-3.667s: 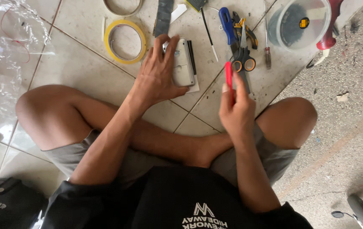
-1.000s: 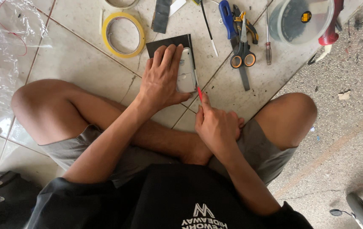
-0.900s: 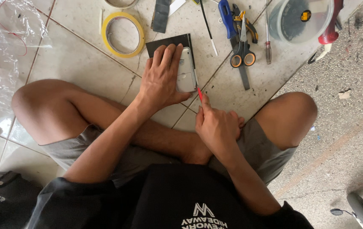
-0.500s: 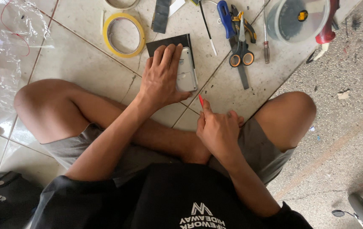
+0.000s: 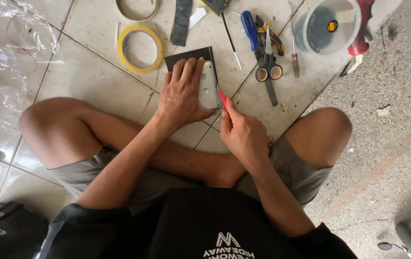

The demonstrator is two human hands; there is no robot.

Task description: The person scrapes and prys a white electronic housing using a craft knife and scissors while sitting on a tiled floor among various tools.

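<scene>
The right hand (image 5: 244, 136) has returned its gripped red tool (image 5: 223, 100) to the white device (image 5: 209, 91), left hand (image 5: 182, 96) flat atop.

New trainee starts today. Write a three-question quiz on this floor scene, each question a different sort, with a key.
1. True or false: the left hand presses flat on the white device lying on the black sheet.
2. What does the right hand hold? A) scissors B) red-handled cutter C) tape roll
3. Fill in: the yellow tape roll lies on the tiled ____.

Key: 1 true. 2 B, the red-handled cutter, its tip at the device's right edge. 3 floor.
</scene>
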